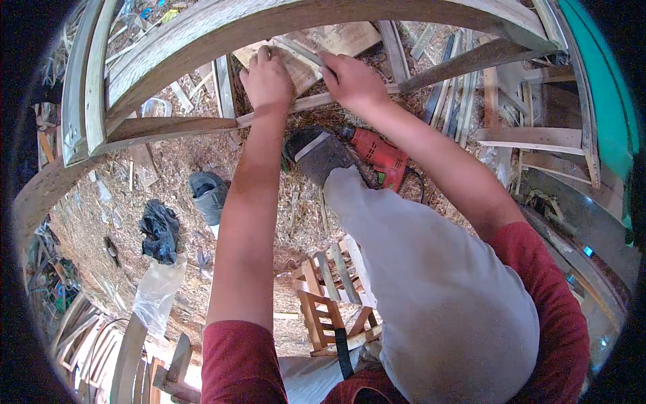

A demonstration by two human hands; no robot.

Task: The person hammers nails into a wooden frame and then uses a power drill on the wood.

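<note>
A wooden frame with a long curved beam point(323, 15) spans the top of the view. Beneath that beam, both my hands are at a thin wooden strip point(299, 50) that lies slantwise over a wooden board point(346, 39). My left hand point(267, 79) is at the strip's upper left end with its fingers curled; what they press on is partly hidden. The strip's lower right end is between the thumb and fingers of my right hand point(353, 81). A red power drill point(378, 153) lies on the ground below my right forearm, beside my shoe point(323, 158).
Wood shavings cover the ground point(269, 236). A dark shoe point(208, 196), a black plastic bag point(159, 231) and a clear bag point(159, 296) lie at left. A small slatted wooden piece point(330, 303) is below. Wooden strips point(457, 87) and a green panel point(602, 87) are at right.
</note>
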